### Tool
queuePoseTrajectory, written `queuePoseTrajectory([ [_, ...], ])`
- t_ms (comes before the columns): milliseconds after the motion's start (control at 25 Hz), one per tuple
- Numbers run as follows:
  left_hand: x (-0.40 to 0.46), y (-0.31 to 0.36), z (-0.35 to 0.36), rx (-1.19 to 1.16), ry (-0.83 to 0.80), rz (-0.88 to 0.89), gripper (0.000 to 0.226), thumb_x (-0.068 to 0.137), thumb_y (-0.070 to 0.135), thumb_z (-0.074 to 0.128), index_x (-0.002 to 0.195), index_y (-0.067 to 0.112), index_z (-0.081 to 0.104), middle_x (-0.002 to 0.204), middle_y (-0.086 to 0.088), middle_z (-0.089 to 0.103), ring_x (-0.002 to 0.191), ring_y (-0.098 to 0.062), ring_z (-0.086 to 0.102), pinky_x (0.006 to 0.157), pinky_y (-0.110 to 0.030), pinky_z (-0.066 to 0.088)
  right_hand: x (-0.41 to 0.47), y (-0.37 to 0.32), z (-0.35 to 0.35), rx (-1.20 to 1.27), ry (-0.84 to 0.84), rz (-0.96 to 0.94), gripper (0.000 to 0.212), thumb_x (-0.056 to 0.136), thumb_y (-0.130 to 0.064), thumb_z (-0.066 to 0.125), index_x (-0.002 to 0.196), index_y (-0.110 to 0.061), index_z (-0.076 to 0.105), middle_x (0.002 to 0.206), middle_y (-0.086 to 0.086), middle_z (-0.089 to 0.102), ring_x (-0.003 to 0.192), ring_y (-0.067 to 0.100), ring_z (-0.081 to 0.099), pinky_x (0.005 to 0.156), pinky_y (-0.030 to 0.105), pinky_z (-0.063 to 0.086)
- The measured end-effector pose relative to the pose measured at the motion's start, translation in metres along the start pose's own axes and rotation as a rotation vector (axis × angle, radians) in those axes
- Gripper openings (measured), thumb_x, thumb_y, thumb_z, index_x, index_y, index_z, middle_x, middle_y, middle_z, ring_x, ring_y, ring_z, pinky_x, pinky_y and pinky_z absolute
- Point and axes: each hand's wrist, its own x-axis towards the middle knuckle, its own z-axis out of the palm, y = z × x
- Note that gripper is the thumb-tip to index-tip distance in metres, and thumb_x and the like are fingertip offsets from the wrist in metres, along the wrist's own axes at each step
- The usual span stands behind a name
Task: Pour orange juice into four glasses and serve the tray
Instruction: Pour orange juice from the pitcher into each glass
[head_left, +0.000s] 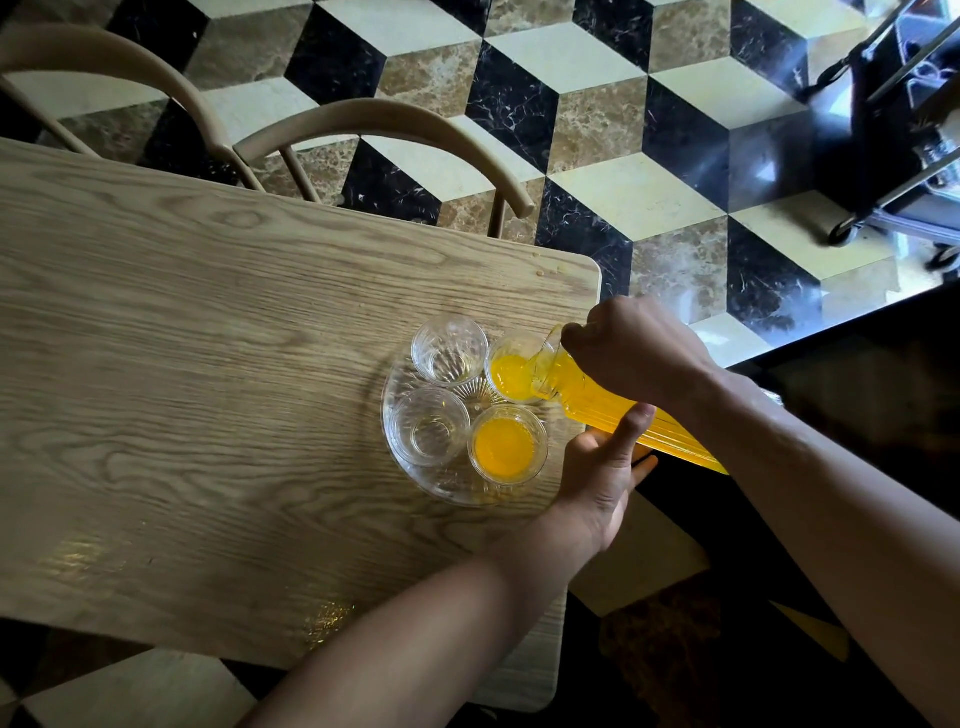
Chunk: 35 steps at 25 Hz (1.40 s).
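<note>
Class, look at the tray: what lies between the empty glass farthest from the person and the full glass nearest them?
In the head view, only the bare ribbed centre of the clear tray lies between the far empty glass and the near full glass.

1. Left arm reaches in from the bottom edge, forearm bare, slanting up and right.
2. Left hand (602, 473) sits at the table's right edge, thumb up against the underside of the bottle (623, 410), fingers curled beneath it.
3. Right arm comes from the lower right corner, wrist bent down.
4. Right hand (639, 353) grips the bottle's neck from above, knuckles up.
</note>
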Motion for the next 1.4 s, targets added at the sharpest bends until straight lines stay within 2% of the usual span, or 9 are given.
queuePoseTrajectory([
  [280,-0.003,0.004,0.004,-0.030,0.005,-0.016,0.096,0.024,0.065,0.098,0.091,0.011,0.056,0.106,-0.016,0.056,0.111,-0.029,0.062,0.091,-0.040,0.059,0.000,-0.001,-0.003,-0.009,-0.007,0.005,0.047,0.096,-0.042,0.049,0.067,-0.005,0.052,0.061,0.008,0.050,0.051,0.026,0.046,0.048,0.027,0.032],
  [480,-0.006,0.004,0.008,-0.056,0.005,-0.029,0.095,0.024,0.064,0.099,0.092,0.010,0.060,0.113,-0.019,0.060,0.132,-0.042,0.057,0.090,-0.041,0.060,0.000,0.001,-0.004,-0.016,-0.005,0.020,0.046,0.093,-0.043,0.048,0.066,-0.006,0.049,0.062,0.008,0.050,0.058,0.033,0.050,0.054,0.030,0.036],
  [680,-0.008,0.007,0.011,-0.043,0.007,-0.033,0.101,0.023,0.065,0.098,0.097,0.010,0.058,0.115,-0.019,0.059,0.128,-0.039,0.060,0.087,-0.037,0.061,-0.001,-0.001,-0.009,-0.003,-0.010,0.005,0.046,0.094,-0.043,0.049,0.065,-0.007,0.048,0.061,0.007,0.049,0.056,0.031,0.050,0.053,0.029,0.035],
  [800,-0.010,0.010,0.010,-0.045,0.007,-0.033,0.103,0.024,0.065,0.098,0.100,0.008,0.060,0.132,-0.029,0.061,0.127,-0.038,0.061,0.088,-0.037,0.061,-0.003,-0.004,-0.012,-0.003,-0.003,0.002,0.046,0.095,-0.040,0.050,0.064,-0.006,0.045,0.059,0.007,0.047,0.050,0.024,0.044,0.049,0.029,0.034],
  [880,-0.010,0.009,0.010,-0.050,0.003,-0.031,0.104,0.025,0.065,0.098,0.103,0.007,0.060,0.138,-0.028,0.058,0.130,-0.039,0.059,0.088,-0.038,0.061,-0.004,-0.006,-0.015,-0.006,0.001,0.000,0.046,0.095,-0.039,0.050,0.063,-0.006,0.044,0.058,0.007,0.046,0.049,0.024,0.043,0.048,0.028,0.035],
  [1040,-0.006,0.008,0.007,-0.058,-0.012,-0.007,0.105,0.027,0.066,0.098,0.104,0.009,0.056,0.114,-0.017,0.058,0.130,-0.038,0.060,0.091,-0.039,0.060,-0.006,-0.008,-0.016,0.003,0.005,-0.015,0.046,0.095,-0.038,0.050,0.064,-0.005,0.049,0.057,0.007,0.047,0.052,0.029,0.045,0.048,0.028,0.036],
  [1160,-0.007,0.013,0.005,-0.040,0.007,0.019,0.102,0.023,0.067,0.097,0.096,0.011,0.054,0.101,-0.011,0.052,0.107,-0.025,0.064,0.094,-0.040,0.058,-0.007,-0.007,-0.017,0.032,0.021,-0.043,0.047,0.096,-0.037,0.052,0.062,-0.005,0.049,0.056,0.008,0.046,0.052,0.030,0.044,0.048,0.029,0.034],
  [1280,-0.010,0.020,0.002,-0.011,0.053,0.039,0.105,0.016,0.067,0.096,0.092,0.009,0.054,0.081,-0.003,0.051,0.093,-0.017,0.062,0.095,-0.040,0.058,-0.009,-0.005,-0.017,0.099,0.047,-0.039,0.050,0.097,-0.035,0.055,0.056,-0.010,0.042,0.054,0.006,0.042,0.051,0.028,0.041,0.048,0.028,0.032],
  [1400,-0.013,0.026,-0.003,0.003,0.052,0.038,0.086,0.023,0.061,0.099,0.074,0.016,0.048,0.065,0.005,0.045,0.082,-0.013,0.057,0.101,-0.045,0.056,-0.011,-0.007,-0.018,0.122,0.082,-0.049,0.050,0.096,-0.034,0.055,0.054,-0.010,0.041,0.051,0.005,0.041,0.051,0.029,0.042,0.048,0.028,0.032],
])
